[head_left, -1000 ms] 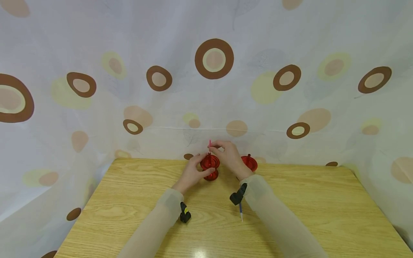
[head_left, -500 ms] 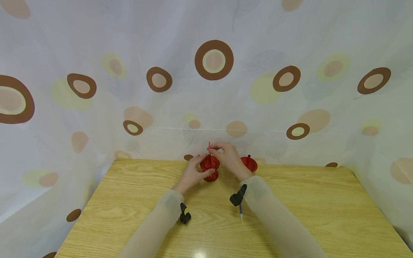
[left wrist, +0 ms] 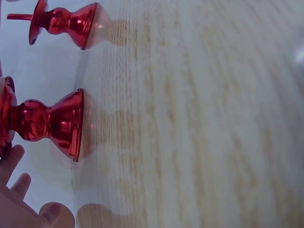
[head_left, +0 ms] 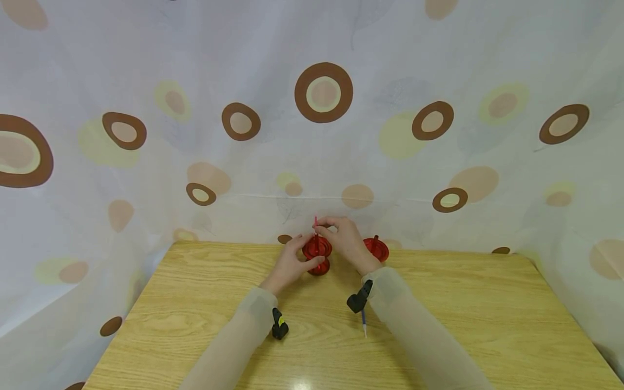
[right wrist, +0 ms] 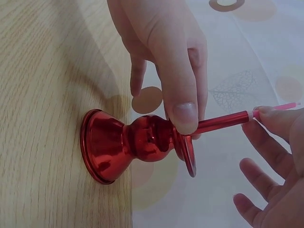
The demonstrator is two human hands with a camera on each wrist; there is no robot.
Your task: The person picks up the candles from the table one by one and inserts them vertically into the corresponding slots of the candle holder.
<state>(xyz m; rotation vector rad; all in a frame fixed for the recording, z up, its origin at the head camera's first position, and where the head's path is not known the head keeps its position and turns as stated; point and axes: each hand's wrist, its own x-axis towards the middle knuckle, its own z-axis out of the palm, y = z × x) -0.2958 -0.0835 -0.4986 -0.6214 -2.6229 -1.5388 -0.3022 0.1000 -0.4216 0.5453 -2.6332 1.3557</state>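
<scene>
A shiny red metal candlestick [head_left: 318, 250] stands upright on the table near the wall. My left hand [head_left: 291, 264] grips its dish, the thumb lying along the rim in the right wrist view. Between thumb and forefinger, my right hand [head_left: 347, 242] pinches a thin pink candle [right wrist: 281, 107]. The candle's pale lower end meets the top of the candlestick's tube [right wrist: 221, 122], in line with it. A second red candlestick [left wrist: 64, 21] stands to the right, partly hidden behind the right hand in the head view.
Under the right wrist, a thin blue stick with a white tip [head_left: 364, 320] lies on the wooden table [head_left: 195, 325]. A pale cloth with brown and cream circles [head_left: 341, 157] hangs close behind the candlesticks.
My right hand has brought the pink candle slightly down and left, onto the top of the tube. The left hand keeps its grip on the dish.
</scene>
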